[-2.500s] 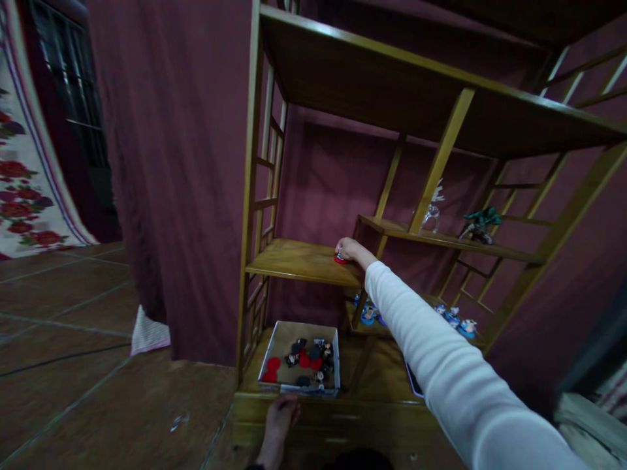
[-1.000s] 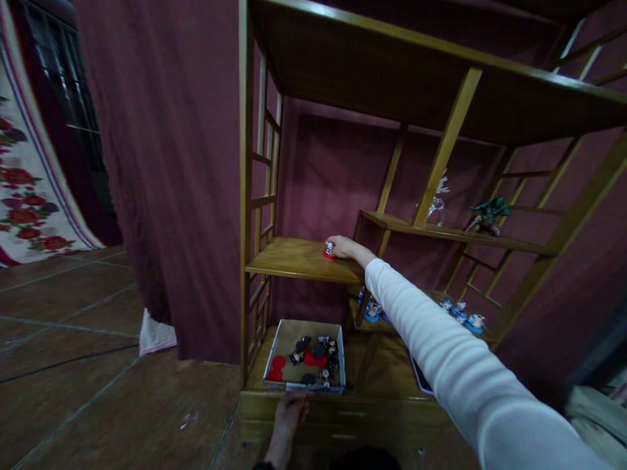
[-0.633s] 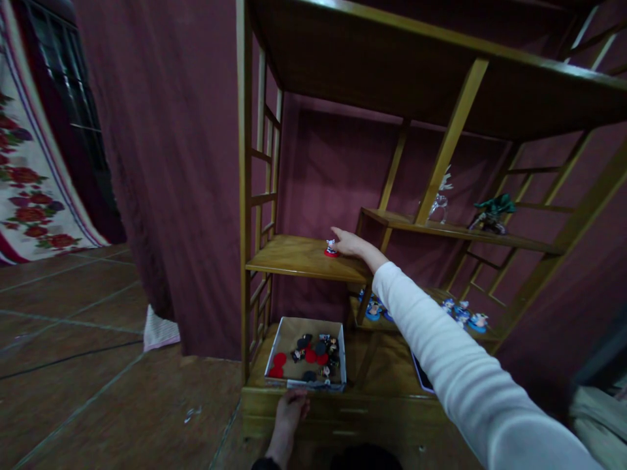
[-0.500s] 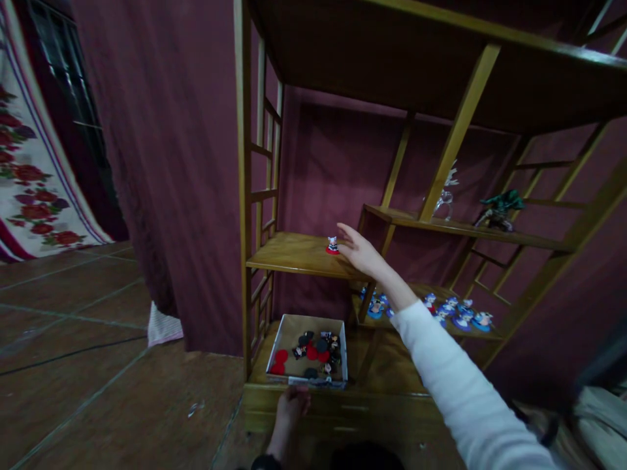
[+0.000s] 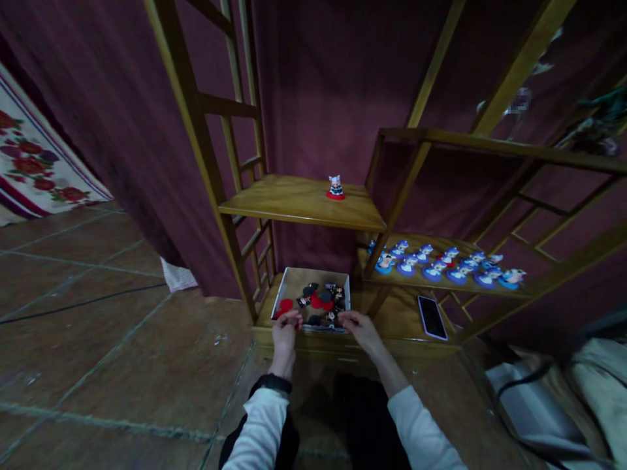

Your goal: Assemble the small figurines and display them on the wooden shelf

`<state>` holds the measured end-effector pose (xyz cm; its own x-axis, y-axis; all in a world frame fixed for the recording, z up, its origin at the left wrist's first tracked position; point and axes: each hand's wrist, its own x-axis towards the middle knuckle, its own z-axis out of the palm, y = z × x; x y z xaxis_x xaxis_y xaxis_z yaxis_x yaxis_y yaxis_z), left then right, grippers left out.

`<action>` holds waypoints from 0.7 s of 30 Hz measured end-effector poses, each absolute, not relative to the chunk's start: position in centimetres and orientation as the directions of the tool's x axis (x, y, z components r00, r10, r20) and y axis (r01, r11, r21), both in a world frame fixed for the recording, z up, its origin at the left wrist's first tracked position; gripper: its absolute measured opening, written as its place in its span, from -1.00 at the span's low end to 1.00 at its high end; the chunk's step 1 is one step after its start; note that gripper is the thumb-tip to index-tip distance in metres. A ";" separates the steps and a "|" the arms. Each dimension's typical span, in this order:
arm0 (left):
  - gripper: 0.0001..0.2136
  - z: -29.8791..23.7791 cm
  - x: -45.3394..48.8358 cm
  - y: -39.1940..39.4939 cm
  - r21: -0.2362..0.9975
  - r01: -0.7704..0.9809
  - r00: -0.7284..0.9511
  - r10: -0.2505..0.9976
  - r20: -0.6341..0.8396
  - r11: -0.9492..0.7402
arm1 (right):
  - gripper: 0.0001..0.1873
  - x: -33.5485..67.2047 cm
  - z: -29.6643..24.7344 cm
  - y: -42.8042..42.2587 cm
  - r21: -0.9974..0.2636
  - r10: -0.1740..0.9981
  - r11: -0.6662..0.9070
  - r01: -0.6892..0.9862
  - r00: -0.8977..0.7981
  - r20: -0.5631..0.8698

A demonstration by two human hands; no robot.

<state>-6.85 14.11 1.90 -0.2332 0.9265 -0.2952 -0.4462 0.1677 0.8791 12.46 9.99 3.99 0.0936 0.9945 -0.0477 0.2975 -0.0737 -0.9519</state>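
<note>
A shallow cardboard box (image 5: pixel 283 290) stands on the bottom board of a wooden shelf, holding red discs (image 5: pixel 286 305), black discs and several small dark figurines (image 5: pixel 337 295). My left hand (image 5: pixel 287 324) is at the box's front left, by the red discs. Its fingers are bent together, and whatever they may hold is too small to make out. My right hand (image 5: pixel 358 326) reaches to the front right corner, fingers a little apart, close to a figurine (image 5: pixel 331 316). On the board above, a white-and-black figurine (image 5: pixel 336 186) stands upright on a red disc base.
Several blue-and-white figurines (image 5: pixel 435 269) stand in rows on the right-hand board. Below them lies a phone (image 5: pixel 432 318). Shelf posts (image 5: pixel 399 186) and the middle board's front edge (image 5: pixel 304 217) rise above the box. A grey bag (image 5: pixel 533 401) is on the floor at right.
My right hand has left the figurine on the middle board and come down to the box. My left hand has moved up over the box's front edge. The view has tilted down.
</note>
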 end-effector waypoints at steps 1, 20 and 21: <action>-0.87 2.1 -6.6 15.0 0.879 -0.455 -0.246 0.928 -0.279 0.144 | -0.75 12.5 3.5 10.7 -0.947 0.993 -0.091 0.308 0.102 -0.062; -0.81 5.7 -10.8 22.6 0.471 -0.835 0.009 0.863 -0.505 0.285 | -0.34 8.3 -2.7 21.4 -0.512 0.973 -0.226 0.829 0.169 -0.155; -0.81 5.6 -11.1 22.6 0.469 -0.838 0.009 0.866 -0.499 0.278 | -0.37 8.0 -2.6 21.4 -0.555 0.982 -0.183 0.811 0.120 -0.148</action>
